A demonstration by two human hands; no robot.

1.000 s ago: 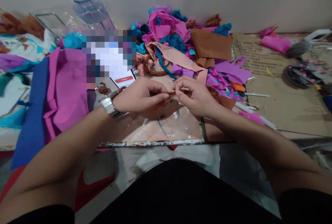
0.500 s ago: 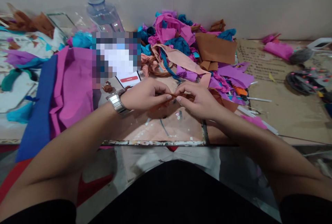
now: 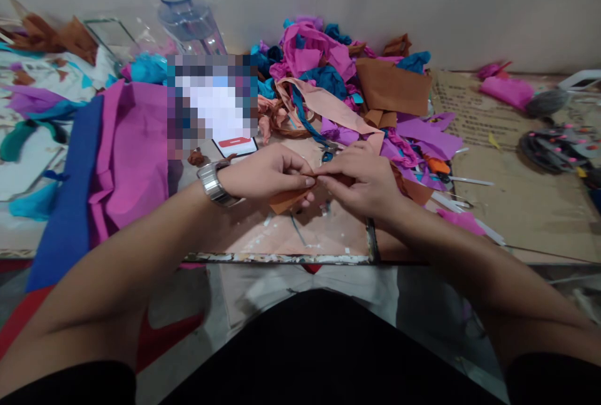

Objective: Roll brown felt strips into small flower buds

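Observation:
A strip of brown crepe paper (image 3: 287, 199) is pinched between my two hands, just above the table (image 3: 244, 230). My left hand (image 3: 265, 172), with a metal watch (image 3: 215, 184) on its wrist, is closed on the paper with thumb and fingers. Fingertip to fingertip with it, my right hand (image 3: 359, 181) grips the same strip, its fingers closed too. The part of the paper inside the fingers is hidden. Right behind the hands lie scissors (image 3: 328, 153), mostly covered, and a long peach paper strip (image 3: 333, 104).
Crumpled pink, blue and purple paper (image 3: 319, 54) is heaped at the back. A plastic bottle (image 3: 188, 20) and a partly blurred phone (image 3: 237, 145) stand and lie left of it. Folded pink paper (image 3: 136, 154) is on the left. A pincushion (image 3: 547, 151) sits on cardboard (image 3: 498, 205) at right.
The brown paper's loose end now hangs lower and flatter beneath my left hand. My right hand has turned slightly, with its fingers stretched further over the strip.

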